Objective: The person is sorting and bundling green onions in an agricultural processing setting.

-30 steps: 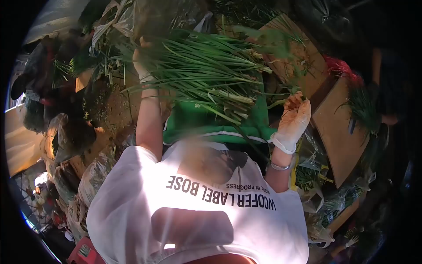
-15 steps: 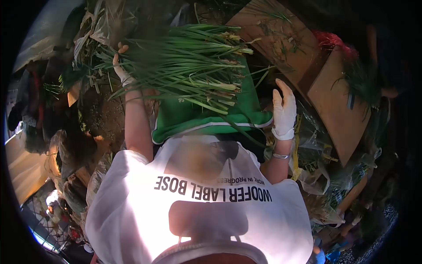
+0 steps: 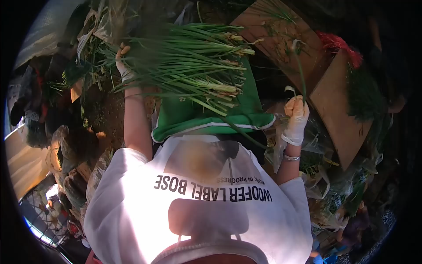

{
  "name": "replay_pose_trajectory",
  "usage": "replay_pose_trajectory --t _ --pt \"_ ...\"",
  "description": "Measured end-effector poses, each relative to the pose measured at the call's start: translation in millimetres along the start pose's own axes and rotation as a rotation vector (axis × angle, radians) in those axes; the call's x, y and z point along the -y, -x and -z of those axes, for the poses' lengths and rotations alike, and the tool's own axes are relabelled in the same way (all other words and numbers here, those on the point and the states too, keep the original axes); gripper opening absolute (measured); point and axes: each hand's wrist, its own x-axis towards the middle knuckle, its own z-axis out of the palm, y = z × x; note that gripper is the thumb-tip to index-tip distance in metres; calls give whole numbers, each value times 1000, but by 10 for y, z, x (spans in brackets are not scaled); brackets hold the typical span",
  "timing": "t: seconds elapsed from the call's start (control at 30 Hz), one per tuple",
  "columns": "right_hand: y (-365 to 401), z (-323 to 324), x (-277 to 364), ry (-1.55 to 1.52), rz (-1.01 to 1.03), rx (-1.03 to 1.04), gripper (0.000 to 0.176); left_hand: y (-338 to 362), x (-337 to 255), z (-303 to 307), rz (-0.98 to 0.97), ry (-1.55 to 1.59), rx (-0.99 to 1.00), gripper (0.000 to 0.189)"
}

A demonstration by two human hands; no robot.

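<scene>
A wide bunch of long green stalks [image 3: 193,66] lies across a green cloth [image 3: 184,116] over the lap, its pale root ends toward the right. My left hand [image 3: 124,64], in a pale glove, is curled around leaves at the left side of the bunch; part of it is hidden by them. To the right of the cloth, my right hand [image 3: 296,119] is closed in a white glove. One thin green stalk [image 3: 302,72] rises from its fingers, and a small pale strip curls beside them.
Brown boards [image 3: 343,101] with plant scraps lie at the right, near red netting [image 3: 336,46]. Crumpled clear plastic [image 3: 316,185] and more greens [image 3: 365,92] lie farther right. Plastic bags [image 3: 94,26] hang at the upper left.
My right hand has gone from open and empty to closed on a single stalk, and has shifted slightly right and toward the body. The left hand and the bunch have barely moved.
</scene>
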Motion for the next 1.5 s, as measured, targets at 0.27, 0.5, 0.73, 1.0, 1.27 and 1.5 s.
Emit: replay_pose_trajectory --t 0.27,0.5,0.73,1.0,1.27,1.5 --pt "-6 142 261 1512 -196 404 57 -36 34 -27 23 92 95 21" --pt "97 -2430 700 1070 817 814 125 10 197 -481 -259 67 -193 18" --pt "-633 -3388 486 1324 647 667 136 45 159 -832 -354 -72 -103 22" --pt "-689 -3613 739 1177 280 943 115 -98 127 -1302 -312 -123 -142 26" --pt "-1259 -3366 878 331 99 1090 39 -69 -218 -1205 -529 -571 -75 73" --pt "-1571 -3123 1241 283 -120 1616 13 50 165 -1530 -36 -824 322 118"
